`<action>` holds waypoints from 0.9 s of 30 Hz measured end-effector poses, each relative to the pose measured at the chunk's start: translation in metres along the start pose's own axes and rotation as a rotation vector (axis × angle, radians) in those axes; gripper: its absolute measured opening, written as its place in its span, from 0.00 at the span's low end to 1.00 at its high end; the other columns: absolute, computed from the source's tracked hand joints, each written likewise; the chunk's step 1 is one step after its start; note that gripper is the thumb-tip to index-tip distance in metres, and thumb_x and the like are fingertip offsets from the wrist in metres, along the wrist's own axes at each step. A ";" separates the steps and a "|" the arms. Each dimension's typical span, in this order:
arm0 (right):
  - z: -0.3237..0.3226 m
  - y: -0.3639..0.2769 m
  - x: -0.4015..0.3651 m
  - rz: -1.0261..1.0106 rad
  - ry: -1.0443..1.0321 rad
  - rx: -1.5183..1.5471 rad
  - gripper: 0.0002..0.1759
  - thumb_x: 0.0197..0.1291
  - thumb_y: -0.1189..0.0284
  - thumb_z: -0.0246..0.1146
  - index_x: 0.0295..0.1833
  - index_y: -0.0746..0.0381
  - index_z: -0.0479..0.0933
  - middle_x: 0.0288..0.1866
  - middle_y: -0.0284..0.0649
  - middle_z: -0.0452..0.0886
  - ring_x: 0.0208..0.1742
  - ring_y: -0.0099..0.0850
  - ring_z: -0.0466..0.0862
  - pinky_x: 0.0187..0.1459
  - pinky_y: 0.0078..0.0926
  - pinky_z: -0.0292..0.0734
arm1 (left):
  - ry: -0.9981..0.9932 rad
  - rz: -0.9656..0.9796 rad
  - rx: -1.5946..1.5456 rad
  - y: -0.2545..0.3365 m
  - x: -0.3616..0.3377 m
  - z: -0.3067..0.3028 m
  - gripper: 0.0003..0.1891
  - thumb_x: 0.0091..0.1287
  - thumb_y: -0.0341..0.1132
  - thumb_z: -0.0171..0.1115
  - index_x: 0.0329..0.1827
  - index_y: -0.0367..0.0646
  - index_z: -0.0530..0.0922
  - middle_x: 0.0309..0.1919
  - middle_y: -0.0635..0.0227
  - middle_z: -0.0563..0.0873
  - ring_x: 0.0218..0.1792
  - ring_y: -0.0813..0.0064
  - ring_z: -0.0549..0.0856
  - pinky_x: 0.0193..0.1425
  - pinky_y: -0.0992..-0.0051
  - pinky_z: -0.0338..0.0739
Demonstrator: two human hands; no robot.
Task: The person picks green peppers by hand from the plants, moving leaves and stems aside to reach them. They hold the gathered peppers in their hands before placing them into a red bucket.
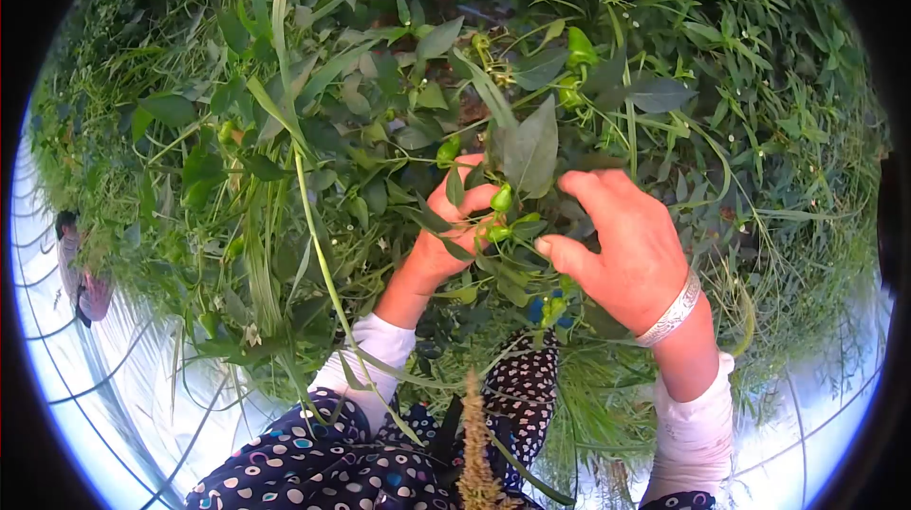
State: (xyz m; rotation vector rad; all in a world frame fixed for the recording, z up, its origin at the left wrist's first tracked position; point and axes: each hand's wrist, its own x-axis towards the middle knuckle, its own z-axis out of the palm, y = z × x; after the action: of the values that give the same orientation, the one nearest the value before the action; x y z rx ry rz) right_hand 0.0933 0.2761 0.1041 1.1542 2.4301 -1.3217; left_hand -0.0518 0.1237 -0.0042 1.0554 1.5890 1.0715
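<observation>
Among the leaves at the centre, my left hand (462, 211) reaches into a pepper plant, its fingers bent and partly covered by leaves. Small green peppers (501, 199) hang right against its fingers. What it grips, if anything, is hidden. To the right, my right hand (626, 249) has its thumb and index finger apart, near a large leaf (531, 149), with nothing visible between them. A silver bracelet (672, 311) circles the right wrist.
More green peppers (581, 48) hang above the hands. A long grass stem (313, 216) crosses in front on the left, and a seed head (477, 444) rises at the bottom. At the far left another person (83, 273) is partly visible.
</observation>
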 end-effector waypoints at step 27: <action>0.021 0.032 -0.056 0.044 -0.379 0.039 0.06 0.39 0.77 0.55 0.28 0.64 0.72 0.28 0.50 0.77 0.33 0.48 0.78 0.37 0.43 0.74 | -0.161 -0.061 0.151 -0.001 -0.014 0.008 0.09 0.42 0.30 0.68 0.26 0.41 0.77 0.40 0.55 0.75 0.36 0.56 0.77 0.44 0.62 0.72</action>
State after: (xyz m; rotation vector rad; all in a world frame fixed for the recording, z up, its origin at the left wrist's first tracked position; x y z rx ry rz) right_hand 0.1493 0.2391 0.0954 0.8642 2.1058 -1.4289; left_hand -0.0414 0.1115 -0.0036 1.1560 1.5796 0.8151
